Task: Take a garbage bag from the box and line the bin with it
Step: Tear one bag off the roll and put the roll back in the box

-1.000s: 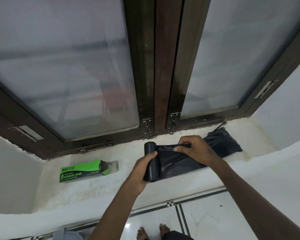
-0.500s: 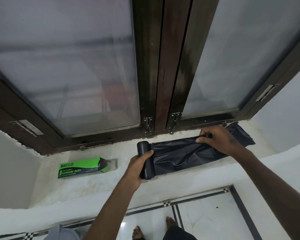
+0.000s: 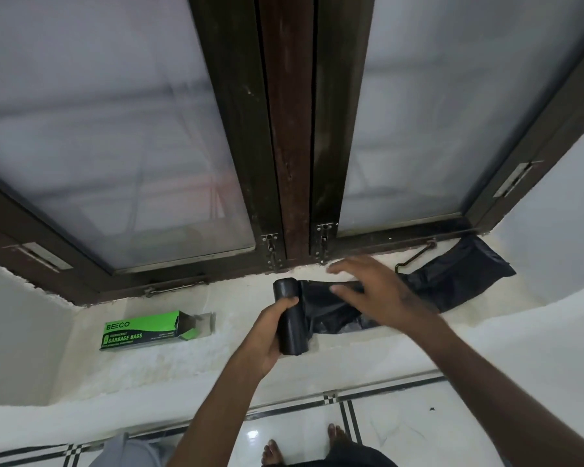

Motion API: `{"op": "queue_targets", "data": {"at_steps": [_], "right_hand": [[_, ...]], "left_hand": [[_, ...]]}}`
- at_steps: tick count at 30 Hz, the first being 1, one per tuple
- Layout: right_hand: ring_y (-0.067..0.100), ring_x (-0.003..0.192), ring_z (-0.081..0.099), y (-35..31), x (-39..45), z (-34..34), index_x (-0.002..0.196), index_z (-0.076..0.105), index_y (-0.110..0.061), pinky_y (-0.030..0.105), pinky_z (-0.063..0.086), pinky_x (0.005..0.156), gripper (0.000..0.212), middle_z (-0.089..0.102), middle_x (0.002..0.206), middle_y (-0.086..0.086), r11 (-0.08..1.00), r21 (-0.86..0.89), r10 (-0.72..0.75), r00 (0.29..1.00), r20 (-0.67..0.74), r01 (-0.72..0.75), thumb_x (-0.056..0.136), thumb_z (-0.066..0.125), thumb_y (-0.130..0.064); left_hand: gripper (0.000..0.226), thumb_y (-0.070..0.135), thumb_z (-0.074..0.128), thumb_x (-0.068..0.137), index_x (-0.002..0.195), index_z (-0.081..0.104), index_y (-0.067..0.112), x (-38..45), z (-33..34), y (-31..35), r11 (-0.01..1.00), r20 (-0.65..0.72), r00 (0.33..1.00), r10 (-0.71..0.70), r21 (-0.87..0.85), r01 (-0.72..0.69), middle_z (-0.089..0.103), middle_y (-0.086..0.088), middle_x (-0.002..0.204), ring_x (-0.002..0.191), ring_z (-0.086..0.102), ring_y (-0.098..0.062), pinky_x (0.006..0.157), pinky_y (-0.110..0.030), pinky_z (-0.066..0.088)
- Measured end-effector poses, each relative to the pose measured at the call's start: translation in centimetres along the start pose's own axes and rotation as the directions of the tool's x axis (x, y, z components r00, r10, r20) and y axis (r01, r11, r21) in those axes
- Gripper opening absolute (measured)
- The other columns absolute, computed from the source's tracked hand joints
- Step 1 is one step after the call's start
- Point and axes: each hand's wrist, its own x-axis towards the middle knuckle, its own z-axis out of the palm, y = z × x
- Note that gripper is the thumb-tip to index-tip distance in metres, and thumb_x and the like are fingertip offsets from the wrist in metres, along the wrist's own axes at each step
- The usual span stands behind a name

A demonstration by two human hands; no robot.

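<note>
A black roll of garbage bags stands on end on the white window sill, and my left hand grips it from the left. One bag is unrolled from it and lies stretched to the right along the sill. My right hand is above the unrolled part just right of the roll, fingers straight and spread, holding nothing. The green garbage bag box lies on the sill to the left, its right end open.
Frosted window panes in a dark wooden frame rise right behind the sill. A metal stay hook lies by the bag's far end. Below are a white tiled floor, my bare feet, and a grey object at the bottom edge.
My right hand let go of the bag's far end and moved back left toward the roll, now open. The pulled-out bag stays stretched on the sill. My left hand keeps its grip.
</note>
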Motion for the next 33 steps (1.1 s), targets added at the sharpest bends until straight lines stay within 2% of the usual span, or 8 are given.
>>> {"op": "queue_targets", "data": {"at_steps": [2, 4, 7, 9, 12, 18, 24, 33], "right_hand": [[0.009, 0.125, 0.051, -0.4, 0.5, 2.2, 0.134, 0.059, -0.027, 0.027, 0.042, 0.104, 0.049, 0.062, 0.132, -0.007, 0.983, 0.161, 0.065, 0.986, 0.154, -0.090, 0.089, 0.070, -0.041], [0.009, 0.117, 0.059, -0.3, 1.0, 3.4, 0.130, 0.061, -0.031, 0.030, 0.048, 0.101, 0.050, 0.067, 0.122, -0.008, 0.924, 0.307, 0.142, 0.950, 0.278, -0.228, 0.084, 0.073, -0.047], [0.005, 0.084, 0.067, -0.4, 1.5, 4.1, 0.089, 0.071, -0.028, 0.031, 0.053, 0.078, 0.013, 0.070, 0.081, -0.014, 0.848, 0.441, 0.159, 0.934, 0.320, -0.295, 0.083, 0.077, -0.038], [0.009, 0.071, 0.068, -0.3, 1.9, 4.2, 0.073, 0.070, -0.023, 0.033, 0.050, 0.069, 0.014, 0.070, 0.069, -0.008, 0.831, 0.463, 0.192, 0.939, 0.284, -0.310, 0.085, 0.077, -0.024], [0.013, 0.066, 0.066, -0.7, 2.2, 4.1, 0.065, 0.068, -0.021, 0.033, 0.049, 0.067, 0.020, 0.067, 0.065, -0.002, 0.830, 0.430, 0.271, 0.931, 0.245, -0.355, 0.083, 0.076, -0.020], [0.018, 0.073, 0.067, -1.1, 2.8, 4.1, 0.065, 0.068, -0.013, 0.032, 0.049, 0.066, 0.012, 0.069, 0.068, 0.002, 0.836, 0.310, 0.421, 0.892, 0.164, -0.452, 0.076, 0.071, -0.017], [0.021, 0.075, 0.065, -1.1, 3.2, 4.8, 0.068, 0.070, -0.013, 0.031, 0.051, 0.067, 0.011, 0.069, 0.073, 0.003, 0.844, 0.159, 0.505, 0.859, 0.084, -0.512, 0.077, 0.063, -0.011], [0.021, 0.064, 0.058, -0.1, 2.6, 4.5, 0.061, 0.059, -0.012, 0.022, 0.033, 0.048, 0.024, 0.058, 0.060, 0.001, 0.803, 0.169, 0.569, 0.819, 0.069, -0.572, 0.084, 0.064, -0.010]], "left_hand": [[0.033, 0.035, 0.059, 0.090, 0.118, 0.061, 0.018, -0.3, 0.3, 0.1, 1.000, 0.032, 0.999, 0.003, 0.012, -0.003, 0.070, -0.013, 0.111, 0.098, 0.065, -0.030, 0.083, -0.041, 0.054], [0.033, 0.035, 0.059, 0.090, 0.118, 0.063, 0.018, -0.5, 0.3, 0.2, 1.000, 0.045, 0.999, 0.004, 0.011, -0.005, 0.070, -0.012, 0.111, 0.098, 0.065, -0.029, 0.080, -0.040, 0.053], [0.032, 0.034, 0.062, 0.090, 0.117, 0.066, 0.017, -0.5, 0.0, 0.2, 0.998, 0.054, 0.997, 0.048, 0.037, -0.050, 0.073, -0.009, 0.114, 0.106, 0.067, -0.029, 0.085, -0.041, 0.054], [0.033, 0.033, 0.063, 0.092, 0.118, 0.068, 0.014, -0.4, 0.0, 0.2, 0.992, 0.069, 0.992, 0.106, 0.058, -0.110, 0.073, -0.008, 0.116, 0.111, 0.067, -0.027, 0.093, -0.039, 0.053], [0.037, 0.038, 0.063, 0.093, 0.119, 0.068, 0.013, -0.3, 0.4, 0.1, 0.982, 0.060, 0.986, 0.157, 0.101, -0.162, 0.075, -0.006, 0.114, 0.110, 0.068, -0.023, 0.094, -0.035, 0.052], [0.042, 0.036, 0.063, 0.093, 0.124, 0.064, 0.008, 0.1, 1.2, 0.0, 0.975, 0.089, 0.981, 0.175, 0.127, -0.185, 0.071, -0.012, 0.120, 0.115, 0.065, -0.028, 0.105, -0.044, 0.048], [0.034, 0.027, 0.061, 0.095, 0.123, 0.063, 0.008, 0.1, 1.6, -0.2, 0.977, 0.133, 0.974, 0.183, 0.085, -0.195, 0.072, -0.010, 0.119, 0.113, 0.066, -0.022, 0.093, -0.030, 0.052], [0.041, 0.032, 0.064, 0.084, 0.119, 0.063, 0.010, 0.2, 1.2, -0.3, 0.978, 0.170, 0.963, 0.208, -0.067, -0.200, 0.074, -0.006, 0.109, 0.105, 0.068, -0.021, 0.092, -0.034, 0.052]]}}
